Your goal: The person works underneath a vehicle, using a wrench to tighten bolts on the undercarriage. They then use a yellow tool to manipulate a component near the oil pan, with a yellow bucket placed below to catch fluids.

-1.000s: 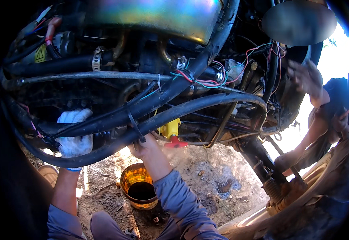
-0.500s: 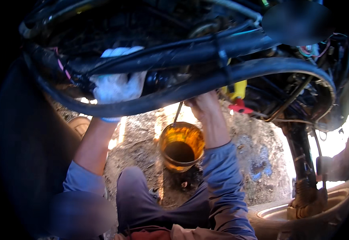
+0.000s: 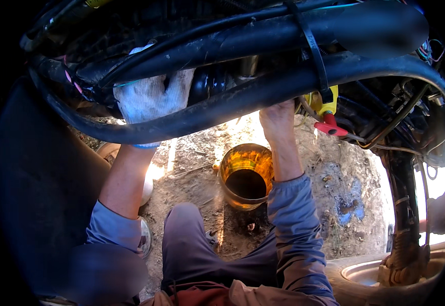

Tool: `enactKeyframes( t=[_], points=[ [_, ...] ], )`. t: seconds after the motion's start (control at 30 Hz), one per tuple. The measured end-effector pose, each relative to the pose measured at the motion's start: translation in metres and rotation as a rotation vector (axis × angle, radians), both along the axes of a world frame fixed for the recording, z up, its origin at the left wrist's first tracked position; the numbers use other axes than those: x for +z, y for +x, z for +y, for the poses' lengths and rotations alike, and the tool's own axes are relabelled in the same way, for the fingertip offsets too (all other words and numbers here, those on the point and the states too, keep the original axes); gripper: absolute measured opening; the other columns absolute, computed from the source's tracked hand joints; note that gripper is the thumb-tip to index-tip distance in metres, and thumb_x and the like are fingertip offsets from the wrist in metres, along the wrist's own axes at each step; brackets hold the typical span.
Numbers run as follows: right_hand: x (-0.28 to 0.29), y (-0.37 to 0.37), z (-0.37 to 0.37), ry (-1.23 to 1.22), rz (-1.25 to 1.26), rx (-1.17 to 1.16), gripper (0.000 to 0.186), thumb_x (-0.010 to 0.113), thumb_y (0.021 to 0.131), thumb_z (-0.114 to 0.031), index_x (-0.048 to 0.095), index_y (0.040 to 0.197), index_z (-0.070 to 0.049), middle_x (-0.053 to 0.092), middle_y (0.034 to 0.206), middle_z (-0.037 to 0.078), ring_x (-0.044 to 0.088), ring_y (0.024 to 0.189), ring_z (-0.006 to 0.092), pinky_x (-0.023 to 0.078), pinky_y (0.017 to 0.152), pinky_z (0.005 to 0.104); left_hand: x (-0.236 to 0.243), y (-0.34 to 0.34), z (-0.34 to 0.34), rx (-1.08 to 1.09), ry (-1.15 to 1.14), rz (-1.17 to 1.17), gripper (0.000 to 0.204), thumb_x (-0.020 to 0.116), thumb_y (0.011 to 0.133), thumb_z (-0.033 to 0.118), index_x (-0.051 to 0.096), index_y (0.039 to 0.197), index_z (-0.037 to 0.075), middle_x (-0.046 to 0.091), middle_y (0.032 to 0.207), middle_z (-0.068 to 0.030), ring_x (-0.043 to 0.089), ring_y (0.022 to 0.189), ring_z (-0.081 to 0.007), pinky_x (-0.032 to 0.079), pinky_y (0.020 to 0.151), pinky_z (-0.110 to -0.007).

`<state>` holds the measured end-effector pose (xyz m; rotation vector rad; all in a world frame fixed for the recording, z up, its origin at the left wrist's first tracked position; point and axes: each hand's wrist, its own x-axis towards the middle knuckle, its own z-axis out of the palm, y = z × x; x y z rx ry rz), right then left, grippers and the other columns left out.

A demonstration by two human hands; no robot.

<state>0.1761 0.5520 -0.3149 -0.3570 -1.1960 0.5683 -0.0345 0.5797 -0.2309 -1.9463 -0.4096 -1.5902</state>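
My left hand (image 3: 153, 99), in a pale work glove, reaches up behind two thick black hoses, the lower hose (image 3: 222, 109) crossing its wrist. Its fingers look curled around something hidden by the upper hose (image 3: 232, 46). Just right of the glove is a dark cylindrical part (image 3: 204, 89). My bare right hand (image 3: 278, 117) is raised beneath the lower hose, its fingers tucked out of sight. Close by on its right hangs a yellow fitting (image 3: 327, 102) with a red handle (image 3: 330, 127). Below my hands stands a yellow bucket (image 3: 232, 196) with dark liquid inside.
A black cable tie (image 3: 311, 48) binds the hoses. On the left looms a large dark curved surface (image 3: 44, 178). At the lower right are a wheel rim (image 3: 355, 278) and a dark upright strut (image 3: 400, 204). Dirt ground (image 3: 314, 204) shows a blue stain.
The view has shifted, and the hoses appear closer. A thin rod seen earlier below my right hand, pointing into the bucket, no longer shows there. My left hand stays at the same parts.
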Motion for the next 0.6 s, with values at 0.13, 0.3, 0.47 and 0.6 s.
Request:
enactKeyframes(
  t=[0.13,0.3,0.47,0.6],
  points=[
    [0.000,-0.001,0.000,0.007,-0.037,-0.043,0.012,0.057,0.097,-0.007,0.060,0.106,-0.001,0.065,0.097,0.002,0.057,0.088,0.0076,0.046,0.081,0.0220,-0.004,0.000,-0.004,0.027,0.008,0.007,0.020,0.072,0.080,0.016,0.070,0.099,0.009,0.066,0.099,-0.0112,0.063,0.089,-0.0293,0.049,0.079,-0.041],
    [0.004,0.007,0.005,0.004,-0.022,0.003,0.017,0.059,0.097,-0.011,0.060,0.108,0.001,0.066,0.096,0.004,0.059,0.087,0.0085,0.048,0.078,0.0231,-0.007,-0.002,-0.003,0.053,0.023,0.013,0.022,0.072,0.080,0.017,0.069,0.100,0.008,0.065,0.100,-0.0122,0.062,0.091,-0.0298,0.049,0.080,-0.042],
    [-0.002,0.012,0.017,0.057,-0.139,-0.225,0.026,0.063,0.096,-0.021,0.062,0.111,0.000,0.067,0.093,0.005,0.059,0.084,0.0105,0.048,0.077,0.0256,-0.003,0.001,0.004,0.090,0.040,0.017,0.024,0.072,0.080,0.017,0.069,0.101,0.007,0.064,0.101,-0.0132,0.062,0.092,-0.0303,0.048,0.082,-0.042],
    [-0.010,0.020,0.022,-0.016,-0.112,-0.183,0.019,0.065,0.094,-0.016,0.064,0.105,-0.001,0.069,0.092,0.006,0.064,0.085,0.0130,0.051,0.077,0.0272,-0.003,-0.001,0.006,0.122,0.052,0.020,0.025,0.072,0.080,0.017,0.068,0.102,0.007,0.064,0.102,-0.0140,0.062,0.093,-0.0307,0.048,0.083,-0.042]
  ],
)
